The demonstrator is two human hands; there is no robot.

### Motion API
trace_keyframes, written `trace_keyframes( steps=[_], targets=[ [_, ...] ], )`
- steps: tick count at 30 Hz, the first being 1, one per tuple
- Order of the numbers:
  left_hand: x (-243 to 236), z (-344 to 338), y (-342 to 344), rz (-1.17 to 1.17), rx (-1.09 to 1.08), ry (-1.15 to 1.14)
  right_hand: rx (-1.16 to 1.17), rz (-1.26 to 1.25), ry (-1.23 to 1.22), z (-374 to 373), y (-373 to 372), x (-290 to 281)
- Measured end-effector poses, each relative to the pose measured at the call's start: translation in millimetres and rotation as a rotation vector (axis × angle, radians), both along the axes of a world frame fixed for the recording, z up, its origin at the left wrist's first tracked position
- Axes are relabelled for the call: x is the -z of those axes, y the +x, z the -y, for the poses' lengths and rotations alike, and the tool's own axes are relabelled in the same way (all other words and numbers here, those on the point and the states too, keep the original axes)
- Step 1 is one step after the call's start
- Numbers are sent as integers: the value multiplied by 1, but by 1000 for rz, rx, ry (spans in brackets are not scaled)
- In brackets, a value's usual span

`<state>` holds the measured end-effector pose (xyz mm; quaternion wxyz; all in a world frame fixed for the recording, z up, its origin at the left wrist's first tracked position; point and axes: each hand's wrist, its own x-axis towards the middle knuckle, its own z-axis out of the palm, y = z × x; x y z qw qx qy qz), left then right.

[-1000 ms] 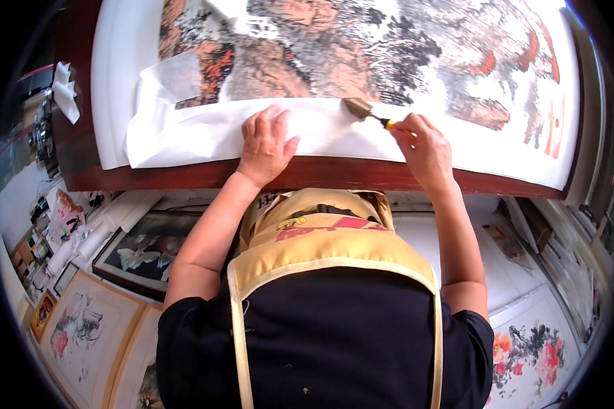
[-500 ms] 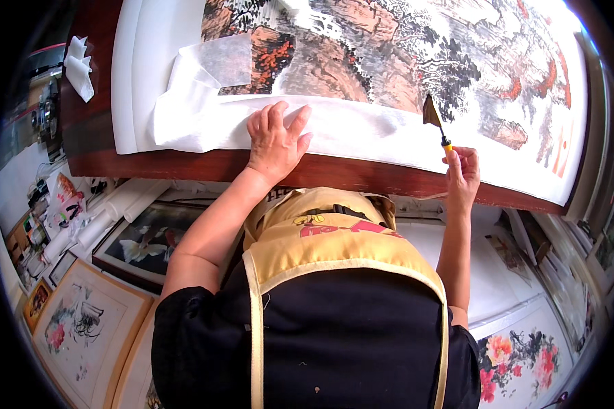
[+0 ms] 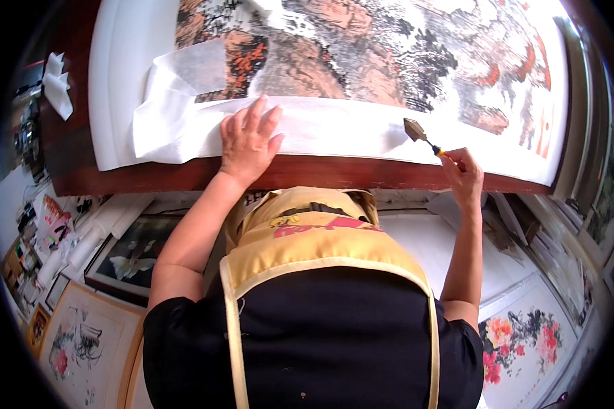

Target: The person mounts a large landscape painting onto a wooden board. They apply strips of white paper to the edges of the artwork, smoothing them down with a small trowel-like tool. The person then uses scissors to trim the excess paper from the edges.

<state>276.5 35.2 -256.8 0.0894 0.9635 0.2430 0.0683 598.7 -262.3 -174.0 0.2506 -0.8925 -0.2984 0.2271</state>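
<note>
1. I see the left hand point(image 3: 249, 144) palm down, fingers moderately spread, with the thumb out to the right; it holds no tool and rests on the white paper strip point(image 3: 341, 126) along the painting's near side.
2. I see the right hand point(image 3: 465, 178) closed in a pinch on the handle of a small trowel point(image 3: 414, 129), its pointed metal blade angled up and left over the strip.
3. The painting point(image 3: 348, 58), a landscape in black, rust and red, lies spread on the dark red bench point(image 3: 143, 178) beyond both hands.
4. The hands are well apart, with a stretch of the strip between them. A narrow band of bench runs between the paper and the near edge, close to the apron point(image 3: 320, 242).
5. At the left, the strip bunches up, and a sheer piece point(image 3: 201, 65) overlaps the painting; a crumpled paper point(image 3: 58, 87) lies farther left on the bench.
6. The painting's top is cut off, and glare washes out its upper right. The left palm and most of the trowel's handle are hidden. I cannot tell whether the blade touches the paper.
</note>
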Motion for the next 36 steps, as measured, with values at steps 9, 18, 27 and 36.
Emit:
trace_keyframes(
  steps=[9,18,27,36],
  targets=[
    [0,-5,-1,2,39,-1,-288,5,-16,-59,-15,5],
    [0,-8,-5,32,55,-24,-388,44,-7,-115,-45,4],
    [5,-10,-9,54,58,-41,-483,5,-30,-136,-65,5],
    [-2,-18,-14,90,67,-109,-461,21,3,-169,-102,7]
  ],
)
